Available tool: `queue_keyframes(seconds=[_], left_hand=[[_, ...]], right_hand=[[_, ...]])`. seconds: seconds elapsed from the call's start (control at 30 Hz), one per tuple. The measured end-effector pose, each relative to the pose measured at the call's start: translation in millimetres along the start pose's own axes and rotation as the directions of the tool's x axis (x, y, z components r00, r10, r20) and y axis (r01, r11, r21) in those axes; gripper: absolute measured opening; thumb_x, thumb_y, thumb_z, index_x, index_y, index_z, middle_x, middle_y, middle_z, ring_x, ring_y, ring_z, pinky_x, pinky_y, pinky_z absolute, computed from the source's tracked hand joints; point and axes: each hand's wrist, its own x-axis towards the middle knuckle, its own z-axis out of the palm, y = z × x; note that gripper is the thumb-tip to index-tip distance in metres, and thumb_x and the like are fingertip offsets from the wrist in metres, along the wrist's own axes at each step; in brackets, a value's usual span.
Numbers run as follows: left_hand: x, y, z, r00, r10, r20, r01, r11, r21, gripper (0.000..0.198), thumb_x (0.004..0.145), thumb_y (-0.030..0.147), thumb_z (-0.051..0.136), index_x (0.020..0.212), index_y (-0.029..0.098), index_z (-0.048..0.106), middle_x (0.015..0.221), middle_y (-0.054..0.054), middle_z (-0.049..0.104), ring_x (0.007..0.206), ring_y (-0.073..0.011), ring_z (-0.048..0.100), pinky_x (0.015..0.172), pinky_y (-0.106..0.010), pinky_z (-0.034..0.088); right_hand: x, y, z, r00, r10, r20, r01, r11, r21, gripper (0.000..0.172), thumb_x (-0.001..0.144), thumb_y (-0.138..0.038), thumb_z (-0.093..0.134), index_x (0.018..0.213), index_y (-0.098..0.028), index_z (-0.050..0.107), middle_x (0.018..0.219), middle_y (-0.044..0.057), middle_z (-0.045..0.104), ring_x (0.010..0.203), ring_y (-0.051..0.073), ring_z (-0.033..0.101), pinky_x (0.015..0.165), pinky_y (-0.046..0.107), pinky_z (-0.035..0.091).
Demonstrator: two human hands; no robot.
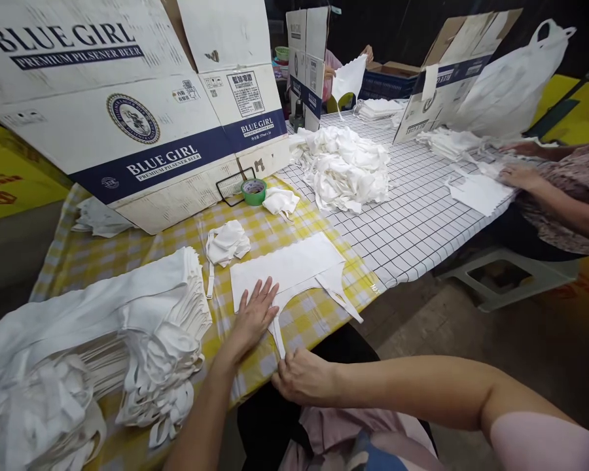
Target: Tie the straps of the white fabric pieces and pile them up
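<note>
Grasped in the right hand [303,378], one strap [277,337] is aligned lengthwise toward the white strappy top [289,265], pressed by the flattened left hand [256,313].

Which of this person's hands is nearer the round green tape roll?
Left. The left hand rests on the white cloth garment, short of the tape roll; the right hand holds a garment strap, farther away.

green tape roll [256,198] before white-and-blue beer carton [177,124]; white plastic bag [513,91], pale stool [547,271] at right.
</note>
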Motion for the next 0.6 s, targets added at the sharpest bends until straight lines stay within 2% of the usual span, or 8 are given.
queue_keyframes(seconds=[0.17, 0.27, 0.4, 0.47, 0.53, 0.6], left_hand=[[-1, 1, -0.9, 1.0, 0.005, -0.006, -0.005, 1.0, 0.006, 0.049, 0.093, 0.035, 0.028, 0.141, 0.032, 0.017, 0.149, 0.001, 0.017, 0.137, -0.0213, 0.01, 0.109, -0.05, 0.01], [-1, 1, -0.9, 1.0, 0.006, -0.006, -0.005, 1.0, 0.009, 0.049, 0.093, 0.034, 0.027, 0.141, 0.032, 0.017, 0.149, 0.001, 0.016, 0.137, -0.0211, 0.01, 0.109, -0.05, 0.01], [0, 2, -1.0, 1.0, 0.007, -0.008, -0.007, 1.0, 0.012, 0.049, 0.093, 0.034, 0.028, 0.14, 0.033, 0.017, 0.149, 0.001, 0.017, 0.137, -0.0214, 0.011, 0.108, -0.05, 0.01], [-1, 2, -1.3, 1.0, 0.005, -0.012, -0.005, 1.0, 0.013, 0.049, 0.093, 0.034, 0.029, 0.14, 0.032, 0.018, 0.148, 0.0, 0.018, 0.137, -0.0215, 0.012, 0.108, -0.05, 0.011], [-2, 2, -1.4, 1.0, -0.002, -0.013, 0.002, 1.0, 0.008, 0.049, 0.092, 0.034, 0.029, 0.14, 0.032, 0.019, 0.148, 0.0, 0.019, 0.137, -0.0214, 0.012, 0.108, -0.051, 0.011], [-2, 5, -1.4, 1.0, -0.022, -0.017, 0.022, 1.0, -0.006, 0.05, 0.092, 0.033, 0.029, 0.141, 0.031, 0.017, 0.148, -0.002, 0.02, 0.137, -0.0215, 0.012, 0.108, -0.052, 0.011]], right_hand=[[-1, -11, 0, 0.996, 0.088, -0.003, -0.088, 0.995, -0.037, 0.013, 0.082, -0.011, 0.039, 0.081, -0.011, 0.052, 0.068, 0.009, 0.057, 0.056, 0.02, 0.053, 0.043, 0.03, 0.033], [-3, -23, 0, 0.988, 0.153, 0.034, -0.148, 0.981, -0.124, 0.015, 0.08, -0.012, 0.039, 0.084, -0.009, 0.053, 0.067, 0.011, 0.057, 0.055, 0.021, 0.051, 0.045, 0.033, 0.033], [-11, -33, -3, 0.982, 0.183, 0.037, -0.173, 0.965, -0.195, 0.03, 0.077, -0.016, 0.043, 0.099, 0.001, 0.052, 0.073, 0.017, 0.059, 0.06, 0.024, 0.052, 0.053, 0.038, 0.036], [-19, -29, -7, 0.991, 0.135, -0.014, -0.136, 0.986, -0.093, 0.03, 0.08, -0.018, 0.043, 0.104, -0.002, 0.05, 0.075, 0.014, 0.059, 0.063, 0.022, 0.052, 0.056, 0.037, 0.036], [-32, -20, -12, 0.991, 0.115, -0.062, -0.111, 0.991, 0.075, 0.02, 0.084, -0.019, 0.042, 0.1, -0.01, 0.051, 0.073, 0.007, 0.058, 0.064, 0.019, 0.051, 0.058, 0.033, 0.037], [-49, -5, -13, 0.97, 0.227, -0.091, -0.202, 0.953, 0.225, 0.011, 0.086, -0.019, 0.042, 0.093, -0.017, 0.051, 0.074, 0.003, 0.057, 0.065, 0.016, 0.051, 0.059, 0.03, 0.038]])
